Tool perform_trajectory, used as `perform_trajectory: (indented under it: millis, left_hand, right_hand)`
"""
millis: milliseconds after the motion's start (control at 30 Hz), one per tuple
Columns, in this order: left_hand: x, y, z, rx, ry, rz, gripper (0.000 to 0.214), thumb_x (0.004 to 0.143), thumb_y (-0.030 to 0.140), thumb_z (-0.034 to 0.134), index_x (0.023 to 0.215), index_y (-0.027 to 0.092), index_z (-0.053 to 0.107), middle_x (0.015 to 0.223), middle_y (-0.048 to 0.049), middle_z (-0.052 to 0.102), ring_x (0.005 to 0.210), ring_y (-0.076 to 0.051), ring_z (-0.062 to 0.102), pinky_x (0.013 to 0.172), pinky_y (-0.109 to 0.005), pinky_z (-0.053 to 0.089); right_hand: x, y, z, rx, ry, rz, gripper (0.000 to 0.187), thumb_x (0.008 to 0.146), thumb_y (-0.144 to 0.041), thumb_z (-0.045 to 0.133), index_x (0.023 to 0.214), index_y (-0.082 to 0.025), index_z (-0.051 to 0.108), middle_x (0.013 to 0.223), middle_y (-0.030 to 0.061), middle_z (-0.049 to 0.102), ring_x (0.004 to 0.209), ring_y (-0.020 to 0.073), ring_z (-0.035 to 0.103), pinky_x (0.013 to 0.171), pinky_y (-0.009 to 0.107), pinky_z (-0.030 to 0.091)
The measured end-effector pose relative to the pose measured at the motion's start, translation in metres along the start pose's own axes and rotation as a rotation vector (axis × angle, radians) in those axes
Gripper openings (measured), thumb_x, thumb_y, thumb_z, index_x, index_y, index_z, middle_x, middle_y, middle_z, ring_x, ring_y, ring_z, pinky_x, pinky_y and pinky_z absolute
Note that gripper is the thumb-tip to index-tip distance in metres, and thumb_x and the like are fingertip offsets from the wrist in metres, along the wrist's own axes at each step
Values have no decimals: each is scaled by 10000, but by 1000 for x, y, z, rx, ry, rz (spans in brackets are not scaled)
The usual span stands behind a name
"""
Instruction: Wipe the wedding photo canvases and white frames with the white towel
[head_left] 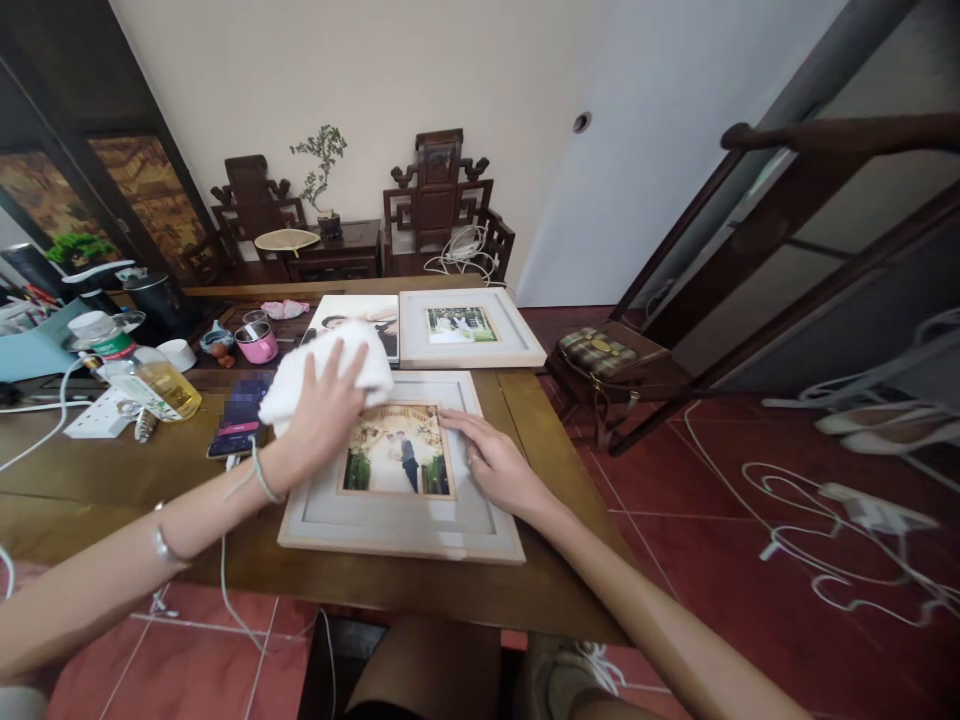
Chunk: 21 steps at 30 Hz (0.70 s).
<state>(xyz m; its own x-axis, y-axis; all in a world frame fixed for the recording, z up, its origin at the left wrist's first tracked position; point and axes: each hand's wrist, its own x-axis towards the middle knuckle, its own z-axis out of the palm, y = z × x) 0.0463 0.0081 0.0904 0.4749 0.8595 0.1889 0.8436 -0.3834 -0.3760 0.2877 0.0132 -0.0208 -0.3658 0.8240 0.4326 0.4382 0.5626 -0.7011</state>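
A white cloth [292,382] is held by the left hand [326,408], fingers spread, over the far left corner of the near picture frame [400,455]. The right hand [504,468] is laid open, empty, along its right side.

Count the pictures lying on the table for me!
3. The near framed picture is under the right hand; behind it lie the far framed picture and, to its left, a third picture partly hidden by the white cloth. More could be hidden underneath.
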Motion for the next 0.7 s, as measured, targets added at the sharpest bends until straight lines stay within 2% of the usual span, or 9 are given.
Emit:
perform_trajectory:
  millis: [67, 100, 200, 300, 433, 567, 633, 700]
  left_hand:
    - [13, -16, 4, 8, 103, -15, 314, 821, -32, 505, 968, 137, 726, 1542, -132, 286, 1409, -460, 193, 1053, -723, 225]
    - [15, -19, 8, 1, 111, 9, 303, 828, -25, 510, 959, 142, 726, 1544, -121, 285, 1415, -448, 186, 1068, -713, 208]
    - [6, -14, 24, -45, -21, 124, 289, 831, -13, 524, 960, 150, 725, 1529, -117, 322, 1407, -404, 255, 1083, -649, 264]
    - [-16, 0, 31, -88, -150, 193, 319, 791, -40, 529, 979, 141, 713, 1514, -151, 340, 1386, -368, 325, 1085, -578, 320]
    - [-58, 17, 14, -210, -258, 279, 402, 716, -25, 583, 1072, 138, 674, 1524, -167, 313, 1399, -357, 299, 1117, -510, 308]
    - [-101, 33, -10, -388, -326, 360, 355, 720, 71, 622, 1061, 157, 666, 1573, -152, 185, 1437, -349, 185, 1141, -485, 282]
    - [-110, 37, -11, -411, -333, 346, 346, 723, 55, 596, 1047, 153, 671, 1579, -146, 159, 1441, -352, 153, 1149, -489, 269]
    - [-106, 36, -4, -411, -319, 315, 416, 697, 2, 559, 1064, 163, 671, 1580, -126, 172, 1439, -353, 154, 1155, -498, 255]
  right_hand:
    - [0, 0, 0, 13, 4, -4, 650, 685, 32, 404, 1225, -249, 630, 1331, 54, 605, 1284, 216, 516, 1114, 486, 379]
    - [0, 0, 0, 17, 5, -6, 651, 683, 32, 405, 1226, -249, 629, 1333, 54, 605, 1285, 216, 515, 1115, 485, 378]
    - [0, 0, 0, 18, 3, -5, 649, 686, 28, 403, 1230, -247, 626, 1337, 54, 601, 1288, 218, 512, 1120, 487, 370]
    - [0, -1, 0, -6, 4, 6, 643, 690, 26, 395, 1227, -244, 623, 1335, 55, 601, 1288, 217, 510, 1120, 487, 371]
    - [1, -3, 1, -41, 1, 16, 641, 679, 26, 385, 1223, -215, 622, 1335, 71, 599, 1290, 218, 507, 1124, 476, 367]
    - [2, -4, 2, -38, 15, 16, 645, 667, 23, 395, 1216, -226, 625, 1336, 64, 600, 1284, 225, 513, 1123, 486, 363]
    - [2, -4, 1, -42, 13, 18, 641, 669, 20, 396, 1216, -224, 624, 1338, 65, 599, 1287, 226, 511, 1122, 484, 365]
    - [2, -4, 1, -47, 12, 20, 629, 675, 16, 394, 1213, -213, 625, 1334, 73, 601, 1283, 225, 515, 1121, 477, 366]
